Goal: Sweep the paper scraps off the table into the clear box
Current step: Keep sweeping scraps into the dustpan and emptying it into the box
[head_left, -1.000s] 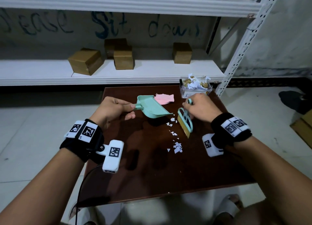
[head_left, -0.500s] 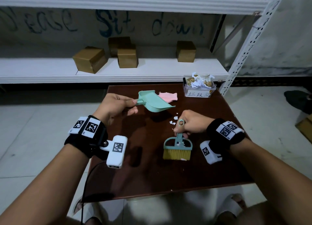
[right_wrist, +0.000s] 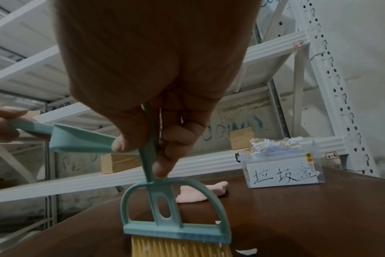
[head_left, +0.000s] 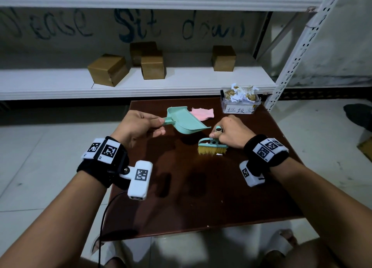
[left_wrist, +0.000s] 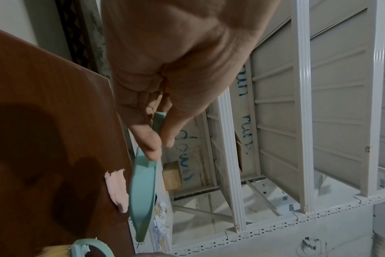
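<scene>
Two hands are busy over the brown table (head_left: 231,197). Pinched between thumb and fingers of the left hand (head_left: 136,126) is the short handle of a mint-green dustpan (head_left: 185,120), which is held off the wood with its open lip tilted down toward the other hand. The right hand (head_left: 231,132) is clenched round the thin handle of a small green brush (head_left: 212,147), its yellow bristles pointing back toward the person and pressed to the tabletop just below the knuckles. The dustpan's lip hangs just beyond that grip and a little to its left, apart from the brush.

Of the paper scraps (head_left: 219,154), only a white fleck or two show, right at the bristle tips under the right hand; the brush hides whatever else lies beneath it. One more white bit clings near the brush head in the right wrist view.

Past the right hand, at the far right corner of the table, stands the clear box (head_left: 239,104), heaped with shredded paper and bearing a handwritten label. A pink torn sheet (head_left: 202,113) lies flat just beyond the dustpan. Behind the table, white shelves (head_left: 141,82) carry several cardboard boxes (head_left: 108,69).
</scene>
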### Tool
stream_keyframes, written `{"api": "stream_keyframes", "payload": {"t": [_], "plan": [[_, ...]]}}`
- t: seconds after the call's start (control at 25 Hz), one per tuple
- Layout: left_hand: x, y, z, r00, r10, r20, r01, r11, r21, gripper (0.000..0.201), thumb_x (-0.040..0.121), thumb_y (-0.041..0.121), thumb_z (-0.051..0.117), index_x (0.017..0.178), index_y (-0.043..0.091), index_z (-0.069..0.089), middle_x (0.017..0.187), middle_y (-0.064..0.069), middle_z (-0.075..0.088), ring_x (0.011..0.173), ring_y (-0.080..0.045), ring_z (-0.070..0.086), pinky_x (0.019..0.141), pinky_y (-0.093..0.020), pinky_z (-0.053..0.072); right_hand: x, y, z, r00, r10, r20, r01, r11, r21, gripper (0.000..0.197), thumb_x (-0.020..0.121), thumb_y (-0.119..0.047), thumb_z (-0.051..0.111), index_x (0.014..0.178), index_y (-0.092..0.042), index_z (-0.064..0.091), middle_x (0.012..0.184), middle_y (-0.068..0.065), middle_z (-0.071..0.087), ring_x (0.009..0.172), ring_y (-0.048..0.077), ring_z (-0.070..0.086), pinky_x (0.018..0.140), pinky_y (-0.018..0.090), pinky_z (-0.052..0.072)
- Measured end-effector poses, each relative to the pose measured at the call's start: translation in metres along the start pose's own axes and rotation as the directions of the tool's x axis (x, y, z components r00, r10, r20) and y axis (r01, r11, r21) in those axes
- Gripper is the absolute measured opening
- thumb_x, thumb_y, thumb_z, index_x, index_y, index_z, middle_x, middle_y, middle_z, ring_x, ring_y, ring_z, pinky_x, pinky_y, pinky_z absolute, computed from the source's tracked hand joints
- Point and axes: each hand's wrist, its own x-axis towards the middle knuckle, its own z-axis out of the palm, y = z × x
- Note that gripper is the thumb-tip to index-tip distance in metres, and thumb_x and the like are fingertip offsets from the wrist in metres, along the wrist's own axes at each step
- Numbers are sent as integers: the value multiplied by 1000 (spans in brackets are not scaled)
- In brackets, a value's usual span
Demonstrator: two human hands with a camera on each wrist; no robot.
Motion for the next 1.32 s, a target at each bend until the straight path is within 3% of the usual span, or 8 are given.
{"api": "stream_keyframes", "payload": {"t": [0.16, 0.24, 0.32, 0.44, 0.56, 0.76, 1.0, 1.32], "plan": [[4, -1, -8, 1000, 3, -3, -3, 999, 36, 7, 89, -2, 68, 92, -6, 73, 70, -21, 69, 53, -18, 69, 59, -21, 60, -2, 3, -12, 996, 52, -73, -48, 997, 56, 24, 90, -37, 75, 81, -15, 81, 72, 3, 73, 70, 17, 69, 70, 37, 59], [7, -1, -13, 1000, -6, -15, 7, 998, 63, 8, 89, -1, 68, 94, -7, 72, 66, -19, 69, 49, -16, 68, 53, -19, 58, -2, 8, -23, 984, 84, -160, -71, 994, 87, 36, 92, -37, 73, 71, -8, 73, 65, 9, 70, 61, 23, 66, 62, 37, 54], [8, -3, -18, 1000, -29, -10, 30, 993, 115, 8, 90, -2, 68, 94, -7, 72, 62, -17, 69, 45, -14, 65, 48, -17, 54, -1, 14, -29, 965, 100, -241, -83, 994, 77, 46, 96, -38, 68, 67, -2, 65, 64, 13, 67, 60, 30, 64, 59, 40, 52], [9, -11, -20, 996, -78, 35, 67, 969, 239, 8, 92, -4, 65, 91, -11, 70, 57, -18, 66, 36, -11, 58, 39, -14, 46, 0, 24, -27, 944, 127, -304, -146, 988, -42, 49, 99, -38, 61, 62, -8, 52, 66, 10, 57, 65, 30, 58, 61, 34, 42], [15, -19, -22, 991, -127, 42, 105, 935, 338, 12, 91, -6, 66, 94, -16, 70, 59, -21, 65, 34, -13, 56, 37, -15, 44, 3, 30, -17, 950, 156, -269, -197, 971, -132, 45, 100, -40, 58, 69, -7, 54, 72, 9, 57, 74, 31, 58, 67, 33, 45], [32, -34, -18, 989, -142, 45, 105, 879, 465, 16, 85, 5, 76, 96, -7, 76, 55, -14, 64, 33, -9, 49, 37, -16, 41, 17, 30, -1, 946, 231, -228, -227, 973, 43, 49, 100, -40, 57, 67, -4, 60, 74, 14, 63, 74, 31, 63, 71, 39, 54], [48, -47, 4, 992, -103, 78, 46, 844, 534, 15, 77, 8, 84, 91, 4, 80, 45, 0, 59, 32, -2, 43, 35, -15, 34, 25, 7, 14, 964, 153, -216, -143, 988, 60, 51, 105, -34, 52, 60, -9, 50, 63, 6, 53, 56, 22, 53, 53, 27, 36], [57, -55, 27, 987, -137, 89, 71, 853, 517, 13, 79, 5, 82, 91, 3, 79, 43, -2, 53, 29, -3, 40, 33, -12, 31, 31, -12, 26, 987, 42, -155, -39, 999, 26, 45, 98, -34, 52, 61, -10, 50, 69, 15, 62, 71, 37, 64, 67, 37, 50]]}}
